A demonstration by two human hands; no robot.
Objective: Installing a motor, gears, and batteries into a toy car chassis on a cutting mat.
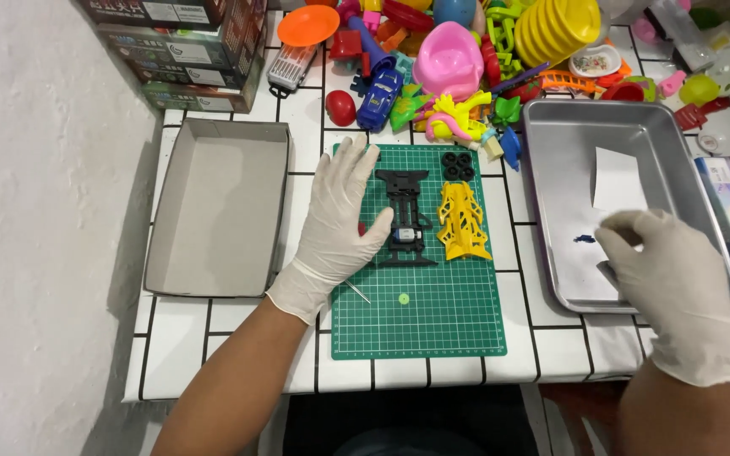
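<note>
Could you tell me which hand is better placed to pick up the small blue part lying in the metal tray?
Right hand: it hovers over the metal tray, fingers beside the blue part. Left hand rests by the black chassis.

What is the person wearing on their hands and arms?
Both hands wear thin, whitish disposable gloves, the stretchy kind that fits tightly over each finger. The left hand has its glove cuff ending at the wrist, slightly rolled and wrinkled. The right hand has the same kind of glove, loose and creased at the cuff. Above the gloves both forearms are bare: no sleeves, watch or bracelets show.
</note>
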